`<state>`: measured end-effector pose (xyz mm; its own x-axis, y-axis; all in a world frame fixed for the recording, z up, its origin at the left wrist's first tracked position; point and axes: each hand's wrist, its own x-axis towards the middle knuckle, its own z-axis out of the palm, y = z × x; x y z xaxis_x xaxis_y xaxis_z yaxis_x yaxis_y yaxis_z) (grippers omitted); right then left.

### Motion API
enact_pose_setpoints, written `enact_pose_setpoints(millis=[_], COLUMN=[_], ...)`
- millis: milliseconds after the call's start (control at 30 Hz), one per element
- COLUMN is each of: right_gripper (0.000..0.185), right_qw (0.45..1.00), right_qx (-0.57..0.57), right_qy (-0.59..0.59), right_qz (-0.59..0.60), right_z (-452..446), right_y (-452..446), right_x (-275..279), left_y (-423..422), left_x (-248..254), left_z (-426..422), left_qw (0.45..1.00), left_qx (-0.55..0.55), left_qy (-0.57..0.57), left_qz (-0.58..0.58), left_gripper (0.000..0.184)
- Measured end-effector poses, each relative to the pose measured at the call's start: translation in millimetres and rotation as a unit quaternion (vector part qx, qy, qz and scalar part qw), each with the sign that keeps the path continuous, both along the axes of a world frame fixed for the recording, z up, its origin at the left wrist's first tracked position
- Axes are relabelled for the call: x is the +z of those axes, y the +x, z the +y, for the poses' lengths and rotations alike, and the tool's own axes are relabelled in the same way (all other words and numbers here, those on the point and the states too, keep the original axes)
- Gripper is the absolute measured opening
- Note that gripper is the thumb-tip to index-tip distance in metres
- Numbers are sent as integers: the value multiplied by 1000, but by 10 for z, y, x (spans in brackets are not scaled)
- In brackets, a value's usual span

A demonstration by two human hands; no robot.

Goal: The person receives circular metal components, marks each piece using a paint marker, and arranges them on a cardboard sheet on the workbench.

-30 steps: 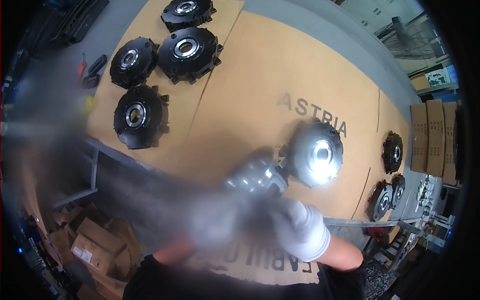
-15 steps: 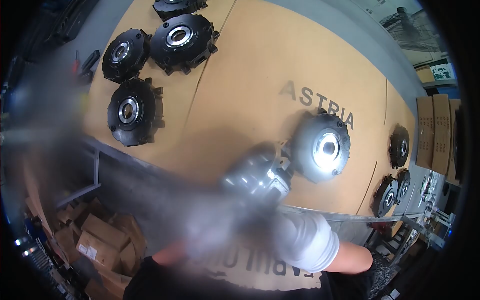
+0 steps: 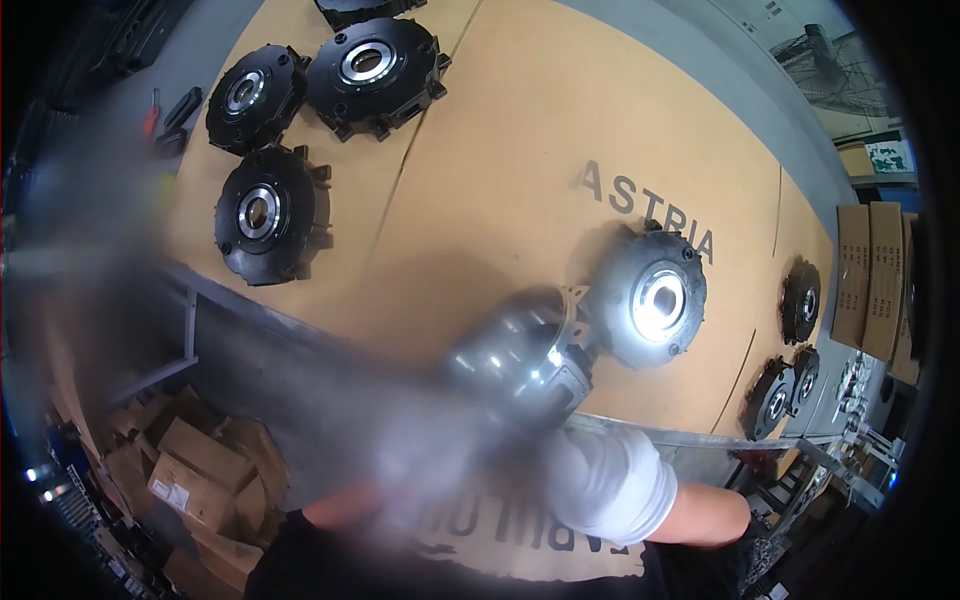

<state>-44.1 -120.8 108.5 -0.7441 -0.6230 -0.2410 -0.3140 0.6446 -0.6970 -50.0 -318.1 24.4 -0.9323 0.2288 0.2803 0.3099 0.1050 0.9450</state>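
A glossy dark grey rounded housing (image 3: 500, 345) is tilted over the table's near edge, its open rim facing the bench. My right hand (image 3: 605, 480), in a white glove, is at its lower right side and holds it; the fingertips are hidden. My left hand (image 3: 425, 455), also in white, reaches toward the lower left of the housing, but a blurred patch smears its fingers. Just right of the housing's rim, a round black notched part (image 3: 645, 300) with a bright metal centre ring lies on the cardboard-covered table (image 3: 500, 150). Whether the two touch is unclear.
Several similar black parts (image 3: 270, 215) lie at the table's far left, and others (image 3: 800, 300) at the right end. A red-handled tool (image 3: 152, 118) is at upper left. Cardboard boxes (image 3: 205, 480) fill the floor at lower left; more boxes (image 3: 868, 280) stand at right.
The view has shifted slightly. The housing has turned a little, showing more of its open rim and a pale notched edge beside the black part. Both hands stay at nearly the same place.
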Motion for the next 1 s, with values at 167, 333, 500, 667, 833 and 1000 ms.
enact_pose_setpoints(millis=[167, 333, 500, 667, 833, 1000], right_gripper=[29, 27, 25, 11, 12, 24], right_qw=[991, 991, 991, 986, 986, 993], right_qx=[121, 93, -61, -147, -152, -14], right_qy=[-62, -86, 47, -8, 50, -24], right_qz=[12, -45, 105, -78, -41, -115], right_z=[5, 115, 110, 0, -71, 36], right_y=[53, -122, 44, -18, -21, -70], right_x=[-181, 67, 36, 86, 99, 204], left_y=[7, -21, 13, 40, 16, -12], left_x=[-34, 22, -17, -13, -24, 18], left_z=[41, -20, 15, 20, 4, 0], left_qw=[999, 999, 1000, 999, 999, 1000], left_qx=[-1, -7, 1, -3, -4, -10], left_qy=[46, -38, 5, -24, -40, -27], left_qz=[1, -14, -5, -27, -6, -12], left_gripper=[20, 22, 21, 19, 20, 22])
